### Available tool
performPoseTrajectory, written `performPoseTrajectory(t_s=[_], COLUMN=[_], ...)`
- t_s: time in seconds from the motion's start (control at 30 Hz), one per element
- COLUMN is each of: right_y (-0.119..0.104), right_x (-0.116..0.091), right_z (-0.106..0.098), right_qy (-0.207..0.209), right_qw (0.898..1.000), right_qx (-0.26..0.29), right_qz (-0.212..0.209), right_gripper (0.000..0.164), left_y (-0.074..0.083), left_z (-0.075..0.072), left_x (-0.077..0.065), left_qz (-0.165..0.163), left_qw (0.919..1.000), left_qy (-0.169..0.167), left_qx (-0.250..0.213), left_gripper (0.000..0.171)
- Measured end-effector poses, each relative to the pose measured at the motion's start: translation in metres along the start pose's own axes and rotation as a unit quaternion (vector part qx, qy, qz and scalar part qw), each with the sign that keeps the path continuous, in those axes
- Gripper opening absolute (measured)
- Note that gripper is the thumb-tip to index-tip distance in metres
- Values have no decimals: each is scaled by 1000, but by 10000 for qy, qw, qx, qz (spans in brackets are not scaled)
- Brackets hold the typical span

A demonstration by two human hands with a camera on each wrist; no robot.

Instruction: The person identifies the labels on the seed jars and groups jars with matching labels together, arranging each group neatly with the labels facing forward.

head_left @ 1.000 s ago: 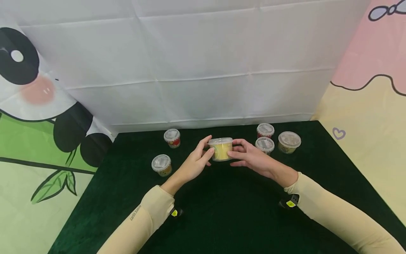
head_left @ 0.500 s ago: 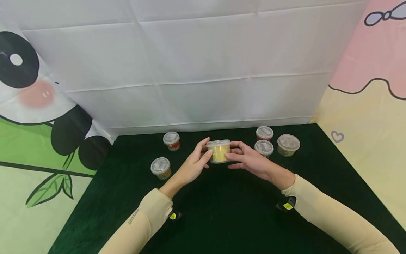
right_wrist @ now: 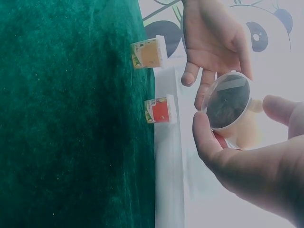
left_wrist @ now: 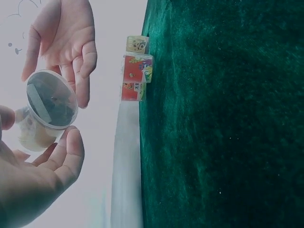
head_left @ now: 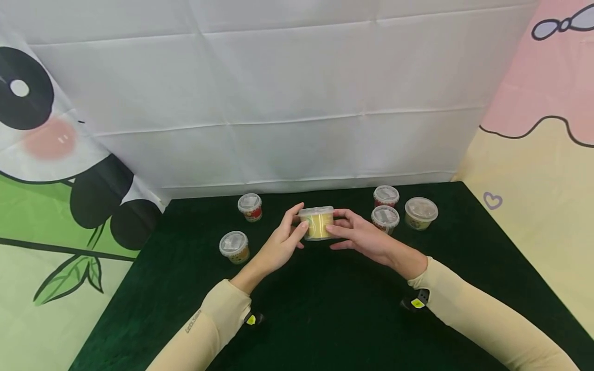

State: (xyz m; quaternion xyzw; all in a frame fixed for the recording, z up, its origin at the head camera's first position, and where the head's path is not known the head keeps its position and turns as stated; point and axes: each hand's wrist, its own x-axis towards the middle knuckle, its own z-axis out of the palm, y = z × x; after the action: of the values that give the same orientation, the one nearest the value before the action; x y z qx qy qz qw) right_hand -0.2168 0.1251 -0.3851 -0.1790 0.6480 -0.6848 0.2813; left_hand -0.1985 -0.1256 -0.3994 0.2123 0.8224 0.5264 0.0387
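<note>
A clear plastic tub point(head_left: 317, 225) with a transparent lid and yellow contents is held up between both hands, over the far part of the dark green table. The left hand point(head_left: 278, 245) grips its left side, thumb in front and fingers behind. From the right, the right hand point(head_left: 366, 237) grips it with its thumb on the front and fingers around the back. Both wrist views look onto the round lid point(left_wrist: 52, 99) between the two hands. Nearest the right hand stands a small lidded tub point(head_left: 385, 216), partly behind that hand's wrist side.
Beyond it are a red tub point(head_left: 386, 195) and a wider tub point(head_left: 421, 213). On the left stand a red tub point(head_left: 250, 207) and an orange-yellow tub point(head_left: 234, 246). A white cloth backdrop point(head_left: 287, 103) rises behind the green table point(head_left: 315, 319), with printed panels at both sides.
The hands and the held tub have shifted slightly left, with the grip unchanged. The whole head view has moved a little; the standing tubs keep their places.
</note>
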Motion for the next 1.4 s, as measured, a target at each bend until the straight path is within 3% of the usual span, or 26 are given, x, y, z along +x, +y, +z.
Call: performPoseTrajectory(t_s=[0.43,0.87,1.17,1.4], right_y=[0,0,0,-2], right_x=[2,2,2,-1], right_z=[2,4,-1,-2], right_qy=[-191,-223,-117,-105], right_qw=[9998,9997,9999,9999], right_qx=[35,-101,-67,-23], right_qz=[45,-100,-66,-9], right_gripper=[68,62,69,69], left_y=[1,0,-6,-4], left_z=[1,3,-1,1], left_x=[-1,-2,-4,-4], left_qz=[-72,130,357,288], left_qw=[9998,9996,9990,9992], left_qy=[-22,54,3,71], left_qx=[-169,-241,-281,-261], left_gripper=[58,61,54,54])
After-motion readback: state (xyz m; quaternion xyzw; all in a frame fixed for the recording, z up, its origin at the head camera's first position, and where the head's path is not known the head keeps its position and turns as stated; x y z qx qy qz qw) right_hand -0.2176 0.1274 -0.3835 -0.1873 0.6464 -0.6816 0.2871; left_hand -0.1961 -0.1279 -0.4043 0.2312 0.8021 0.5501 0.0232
